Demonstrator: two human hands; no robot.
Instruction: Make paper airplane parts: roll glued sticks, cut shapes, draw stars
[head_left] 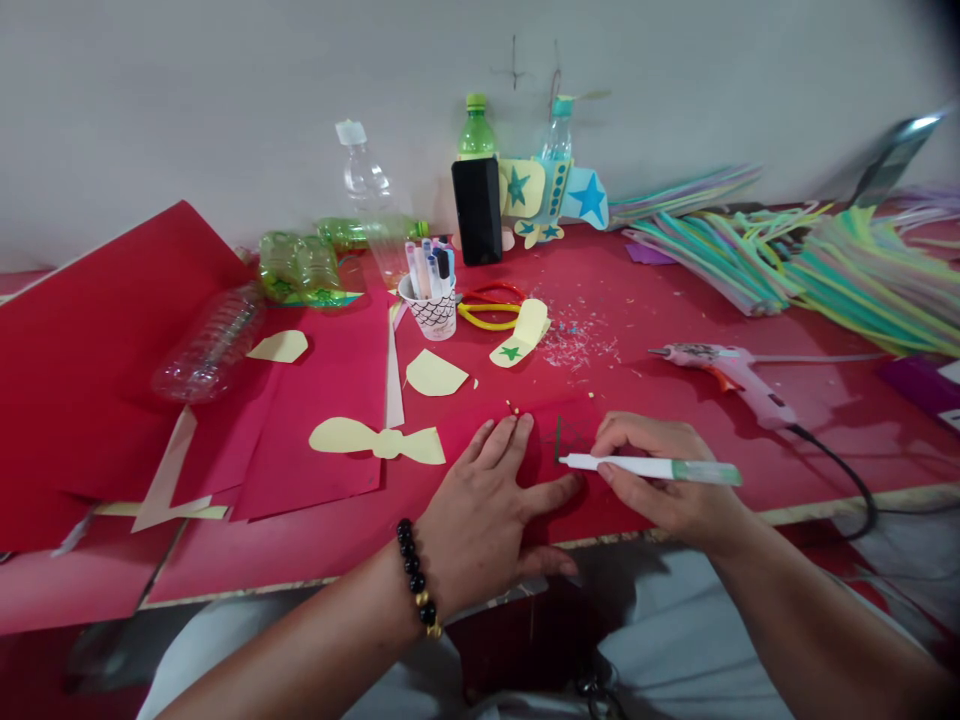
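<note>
My left hand [491,510] lies flat with its fingers stretched over a piece of red paper [570,510] at the table's front edge. In my right hand [664,490] is a white marker [637,466] with a green end, pinched between thumb and fingers. Its tip touches the paper at a dark green line. Left of my hands lies a pale yellow propeller-shaped cutout [388,442]. Farther back are a rounded yellow paper piece [435,373] and a curled yellow strip [520,335] bearing a green star.
Behind stand a paper cup [431,312] of markers, scissors [487,318], a black phone [477,212] and decorated bottles. A pink glue gun [727,378] with a cord lies right, before bundled pipe cleaners [847,270]. Red sheets [112,380] and a clear bottle [210,342] are left.
</note>
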